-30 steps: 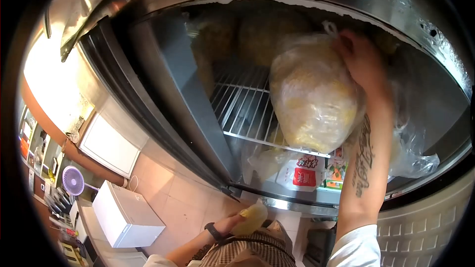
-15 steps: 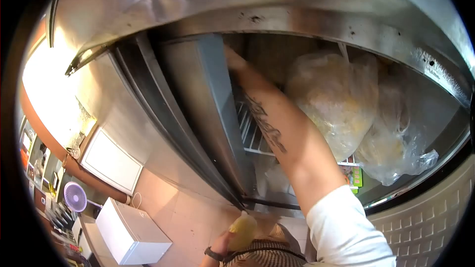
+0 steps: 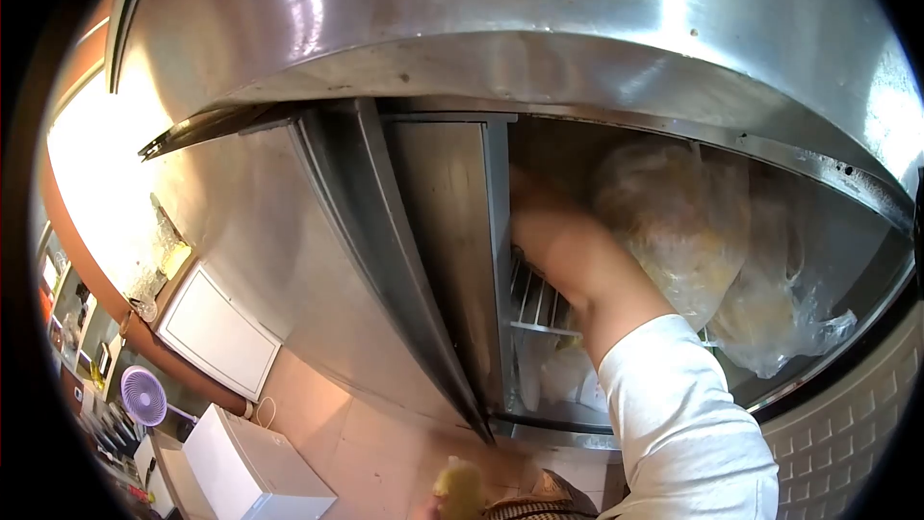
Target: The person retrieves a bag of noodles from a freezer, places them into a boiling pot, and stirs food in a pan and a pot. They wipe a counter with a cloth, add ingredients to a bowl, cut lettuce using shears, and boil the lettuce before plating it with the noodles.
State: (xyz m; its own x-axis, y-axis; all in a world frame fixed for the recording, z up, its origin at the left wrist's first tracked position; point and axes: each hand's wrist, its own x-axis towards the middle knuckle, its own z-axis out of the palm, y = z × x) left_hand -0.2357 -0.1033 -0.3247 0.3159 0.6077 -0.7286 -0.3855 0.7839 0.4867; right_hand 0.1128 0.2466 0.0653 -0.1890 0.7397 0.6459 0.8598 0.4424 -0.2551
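Observation:
My right forearm reaches deep into a steel refrigerator (image 3: 462, 72), behind the grey upright divider (image 3: 498, 231). That hand is hidden inside, so its fingers and anything in them do not show. To the right of the arm, clear plastic bags with pale yellowish contents (image 3: 674, 231) fill the compartment. Below the arm is a white wire shelf (image 3: 544, 313), with a whitish bag (image 3: 570, 376) under it. At the bottom edge, my left hand (image 3: 435, 508) is closed on a yellow item (image 3: 461, 489), blurred and partly cut off.
A purple fan (image 3: 143, 396) stands at the lower left near a white box-shaped appliance (image 3: 236, 462). Shelves with small items line the far left. A grey textured panel (image 3: 842, 424) is at the lower right. Tiled floor (image 3: 361, 453) shows below the refrigerator.
The view has shifted, showing more of the steel front above. My right arm is deeper behind the divider and its tattoo no longer shows. My left hand and the yellow item sit lower in view.

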